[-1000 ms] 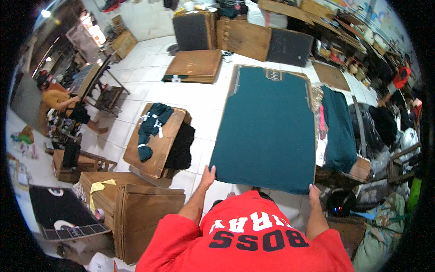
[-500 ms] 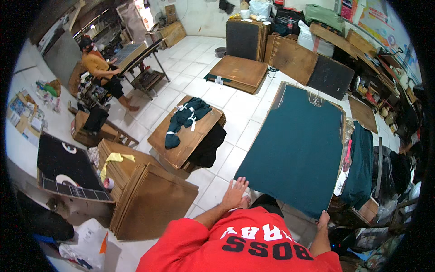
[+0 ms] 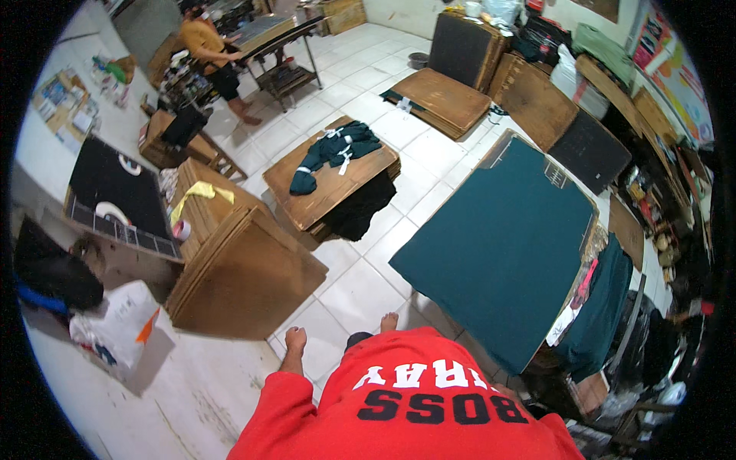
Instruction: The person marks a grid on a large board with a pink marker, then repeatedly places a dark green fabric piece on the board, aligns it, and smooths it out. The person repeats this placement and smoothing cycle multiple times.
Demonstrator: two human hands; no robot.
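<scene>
My left hand (image 3: 295, 337) hangs low in front of my red top, fingers curled with nothing showing in them, near the leaning brown boards (image 3: 241, 280). My right hand is out of sight behind my body. To the right lies a board covered with dark teal fabric (image 3: 491, 253), pale marks at its top corners, beside more teal cloth (image 3: 590, 322) and a pink item (image 3: 584, 280). Ahead, a bundle of teal cloth with white ties (image 3: 330, 153) rests on a board stack (image 3: 295, 195), with black fabric (image 3: 360, 211) hanging below it. My bare foot (image 3: 389, 322) shows beyond my shirt.
A person in a yellow top (image 3: 203, 42) stands at a metal-legged table (image 3: 280, 42) at back left. Stacked boards (image 3: 437, 100) and leaning panels (image 3: 590, 153) line the back. A black board (image 3: 123, 199) and white bag (image 3: 115, 326) are at left, cluttered shelving at right.
My view has swung left. My hands have come away from the teal-covered board's near edge; the left moved leftward and curled, and the right dropped out of sight.
</scene>
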